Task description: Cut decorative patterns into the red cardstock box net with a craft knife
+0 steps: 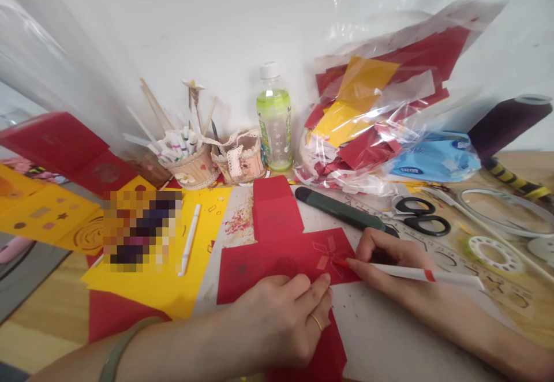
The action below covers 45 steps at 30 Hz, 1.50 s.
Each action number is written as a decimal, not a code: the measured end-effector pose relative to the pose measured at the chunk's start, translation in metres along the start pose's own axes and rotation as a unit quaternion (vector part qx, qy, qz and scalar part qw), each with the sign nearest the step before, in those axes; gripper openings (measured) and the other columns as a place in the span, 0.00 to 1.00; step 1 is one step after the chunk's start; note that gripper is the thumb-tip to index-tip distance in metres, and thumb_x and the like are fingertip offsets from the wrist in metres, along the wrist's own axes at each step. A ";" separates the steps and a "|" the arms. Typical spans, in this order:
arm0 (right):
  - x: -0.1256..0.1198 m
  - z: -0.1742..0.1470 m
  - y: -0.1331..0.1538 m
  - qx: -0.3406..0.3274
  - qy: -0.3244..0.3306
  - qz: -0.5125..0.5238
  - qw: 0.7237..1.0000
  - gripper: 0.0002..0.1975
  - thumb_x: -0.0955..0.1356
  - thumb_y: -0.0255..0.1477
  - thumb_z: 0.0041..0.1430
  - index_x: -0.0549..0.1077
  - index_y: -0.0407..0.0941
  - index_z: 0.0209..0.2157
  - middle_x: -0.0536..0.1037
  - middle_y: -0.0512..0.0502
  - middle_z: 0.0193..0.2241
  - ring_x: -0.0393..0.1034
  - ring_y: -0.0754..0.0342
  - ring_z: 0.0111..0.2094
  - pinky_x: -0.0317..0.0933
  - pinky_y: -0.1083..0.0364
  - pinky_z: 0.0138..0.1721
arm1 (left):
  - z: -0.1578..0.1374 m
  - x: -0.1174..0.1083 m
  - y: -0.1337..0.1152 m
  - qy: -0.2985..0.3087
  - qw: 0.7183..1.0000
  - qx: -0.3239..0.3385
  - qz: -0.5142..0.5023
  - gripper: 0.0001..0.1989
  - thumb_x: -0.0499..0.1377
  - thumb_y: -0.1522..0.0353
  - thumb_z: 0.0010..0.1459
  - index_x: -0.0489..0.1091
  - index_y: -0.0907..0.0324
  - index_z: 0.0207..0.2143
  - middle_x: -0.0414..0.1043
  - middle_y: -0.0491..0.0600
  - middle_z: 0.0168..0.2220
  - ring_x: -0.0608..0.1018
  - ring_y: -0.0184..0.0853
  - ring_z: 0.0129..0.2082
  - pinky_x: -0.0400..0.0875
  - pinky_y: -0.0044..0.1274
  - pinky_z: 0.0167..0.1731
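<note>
A cross-shaped piece of red card [259, 261] lies on a pale board, with drawn motifs including a flower at its right end. My left hand [285, 318] presses down on the lower part of the card, its fingers bent and close together. Between the thumb and fingers of my right hand [389, 266] is a white marker pen [415, 273] with a red band. The pen's red tip meets the card beside the flower drawing. Another white marker [190, 239] lies on yellow paper [173, 289] to the left.
Behind stand a pot of markers [190, 165], a small lace-trimmed basket [240, 163] and a green-labelled bottle [274, 122]. A clear bag of paper scraps [367, 111] leans at the wall. To the right lie a dark green cutter [341, 209], scissors [419, 214] and a clear stencil ruler [467, 269].
</note>
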State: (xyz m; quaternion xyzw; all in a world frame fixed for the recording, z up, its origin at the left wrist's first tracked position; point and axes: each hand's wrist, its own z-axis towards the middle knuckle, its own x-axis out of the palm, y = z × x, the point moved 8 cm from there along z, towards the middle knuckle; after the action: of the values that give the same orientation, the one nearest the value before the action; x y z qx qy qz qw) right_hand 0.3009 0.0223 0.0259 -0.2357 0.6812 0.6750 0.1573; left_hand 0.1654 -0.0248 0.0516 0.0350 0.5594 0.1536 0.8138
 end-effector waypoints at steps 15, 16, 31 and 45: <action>-0.002 0.000 0.004 -0.013 -0.004 -0.012 1.000 0.13 0.64 0.34 0.55 0.61 0.46 0.21 0.66 0.53 0.19 0.58 0.58 0.22 0.51 0.58 0.22 | -0.001 0.002 0.000 0.009 1.000 0.001 0.005 0.11 0.56 0.72 0.58 0.71 0.67 0.42 0.73 0.55 0.46 0.72 0.33 0.29 0.68 0.22 0.19; -0.001 0.000 0.003 -0.011 0.001 -0.010 1.000 0.13 0.64 0.34 0.55 0.60 0.46 0.20 0.66 0.53 0.19 0.57 0.58 0.21 0.51 0.58 0.21 | -0.001 0.003 0.000 0.012 1.000 0.002 0.006 0.11 0.56 0.72 0.58 0.71 0.67 0.43 0.72 0.55 0.46 0.72 0.33 0.29 0.69 0.22 0.20; -0.001 0.002 0.006 -0.014 -0.003 -0.019 1.000 0.13 0.63 0.34 0.56 0.60 0.46 0.21 0.66 0.53 0.19 0.57 0.58 0.22 0.51 0.58 0.22 | -0.002 0.002 -0.001 0.016 1.000 0.007 0.010 0.11 0.56 0.72 0.58 0.71 0.67 0.43 0.72 0.55 0.46 0.73 0.34 0.31 0.70 0.22 0.22; -0.002 0.001 0.003 -0.007 -0.011 -0.024 1.000 0.13 0.64 0.35 0.56 0.60 0.46 0.21 0.66 0.54 0.19 0.57 0.58 0.22 0.51 0.58 0.21 | -0.003 0.004 -0.001 0.011 1.000 0.002 0.003 0.11 0.56 0.71 0.58 0.71 0.66 0.42 0.72 0.55 0.46 0.73 0.33 0.29 0.68 0.22 0.19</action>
State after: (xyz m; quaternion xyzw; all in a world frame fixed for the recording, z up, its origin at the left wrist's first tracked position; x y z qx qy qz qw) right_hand 0.3010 0.0232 0.0292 -0.2460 0.6688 0.6783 0.1793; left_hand 0.1642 -0.0248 0.0471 0.0364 0.5688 0.1558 0.8068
